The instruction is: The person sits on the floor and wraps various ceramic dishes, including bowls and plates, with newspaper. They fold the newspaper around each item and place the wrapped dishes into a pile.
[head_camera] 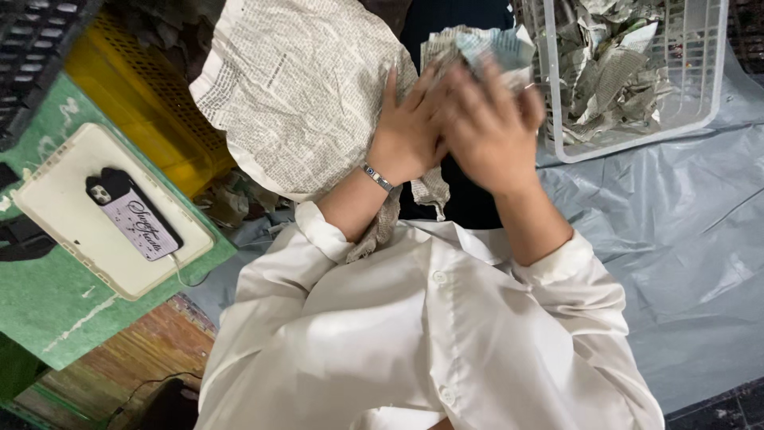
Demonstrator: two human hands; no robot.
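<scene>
Both my hands meet in front of my chest, pressing a crumpled wad of newspaper (485,46) between them. My left hand (406,131), with a silver bracelet on its wrist, lies flat against the paper from the left. My right hand (487,127) covers it from the right, blurred by motion. A large creased newspaper sheet (298,87) hangs just left of my left hand. More crumpled newsprint trails down under my left wrist. I wear a white shirt with long sleeves.
A clear plastic basket (708,87) with several crumpled newspaper pieces stands at the upper right on a grey plastic sheet (684,239). At the left are a yellow crate (135,103), a green surface (48,310), and a white tablet (72,231) with a phone (131,211) on it.
</scene>
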